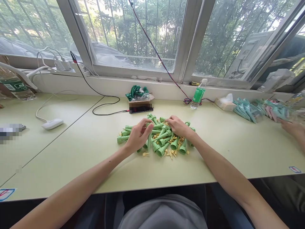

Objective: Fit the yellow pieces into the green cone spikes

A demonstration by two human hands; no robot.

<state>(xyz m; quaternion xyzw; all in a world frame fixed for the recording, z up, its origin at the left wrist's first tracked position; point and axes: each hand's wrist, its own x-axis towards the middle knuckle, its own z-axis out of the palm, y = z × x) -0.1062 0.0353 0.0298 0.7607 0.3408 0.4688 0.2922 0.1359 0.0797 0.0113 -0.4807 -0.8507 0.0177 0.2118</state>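
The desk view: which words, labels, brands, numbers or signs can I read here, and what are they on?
None reads clearly.
Right bottle's green label: pale print, too small to read.
Left bottle's green label: white marks, too blurred to read.
Left sticker and right sticker: coloured marks, no legible word or number.
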